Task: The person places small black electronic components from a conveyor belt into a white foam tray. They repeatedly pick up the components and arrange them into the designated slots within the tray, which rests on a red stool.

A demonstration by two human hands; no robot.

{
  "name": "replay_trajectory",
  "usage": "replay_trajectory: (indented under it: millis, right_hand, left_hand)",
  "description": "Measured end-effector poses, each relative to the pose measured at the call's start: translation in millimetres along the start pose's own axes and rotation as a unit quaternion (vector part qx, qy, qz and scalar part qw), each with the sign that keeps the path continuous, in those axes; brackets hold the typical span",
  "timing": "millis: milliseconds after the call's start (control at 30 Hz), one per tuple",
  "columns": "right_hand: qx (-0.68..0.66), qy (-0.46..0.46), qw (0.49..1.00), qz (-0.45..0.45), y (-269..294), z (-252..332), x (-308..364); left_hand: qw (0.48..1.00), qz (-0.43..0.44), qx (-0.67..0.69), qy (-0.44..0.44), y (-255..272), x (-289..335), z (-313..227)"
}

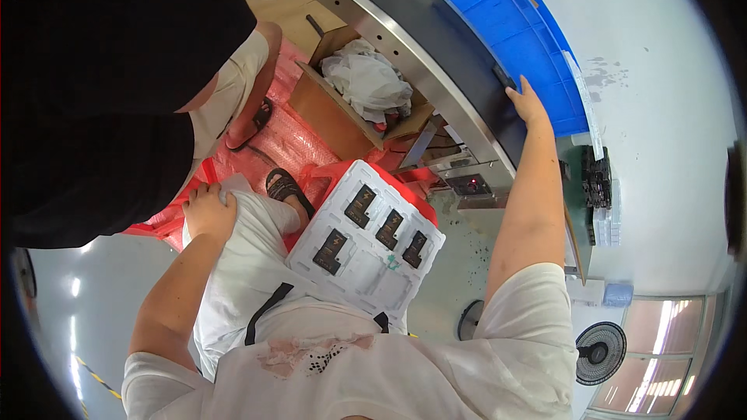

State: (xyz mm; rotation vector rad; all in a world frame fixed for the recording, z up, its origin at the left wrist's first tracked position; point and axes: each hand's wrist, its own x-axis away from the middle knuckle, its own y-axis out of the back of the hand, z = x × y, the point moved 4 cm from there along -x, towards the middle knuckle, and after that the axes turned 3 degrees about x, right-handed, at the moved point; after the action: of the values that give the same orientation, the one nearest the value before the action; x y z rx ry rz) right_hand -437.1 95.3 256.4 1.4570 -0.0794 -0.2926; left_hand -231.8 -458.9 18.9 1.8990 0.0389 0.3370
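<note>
My right hand (531, 105) reaches far out to the dark conveyor belt (447, 31). Thumb and fingertips close on a small black flat piece (504, 76) lying near the belt's far side; its kind is hard to make out. My left hand (210, 212) rests on my left knee, holding nothing, fingers loosely apart. Across my lap lies a white plastic tray (354, 260) with moulded pockets. Several black, notched flat batteries (360, 206) with a bolt mark sit in it, and some pockets in its nearer right part hold none.
A blue bin (517, 27) stands beyond the belt. Under the belt are a cardboard box (331, 113) of white plastic bags and a control box (469, 184). A person in black (101, 93) sits close on my left. A red stool (416, 198) shows behind the tray; a fan (601, 352) is at right.
</note>
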Motion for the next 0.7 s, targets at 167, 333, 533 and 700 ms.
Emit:
replay_trajectory:
  millis: [167, 333, 533, 700]
  right_hand:
    - [-0.008, -0.047, 0.998, 0.03, 13, -40, -5]
    - [0.08, -0.056, 0.994, -0.058, 40, -37, 35]
    - [0.03, 0.137, 0.942, -0.306, 32, 53, 188]
    - [-0.221, -0.059, 0.972, -0.048, -47, 77, 342]
  left_hand:
    - [1.0, 0.012, -0.012, 0.005, -3, -4, 0]
    - [0.999, 0.004, -0.032, -0.005, -8, -5, 0]
    - [0.999, 0.012, -0.029, -0.011, -5, -2, 0]
    - [1.0, 0.012, -0.023, 0.0, -6, 4, 5]
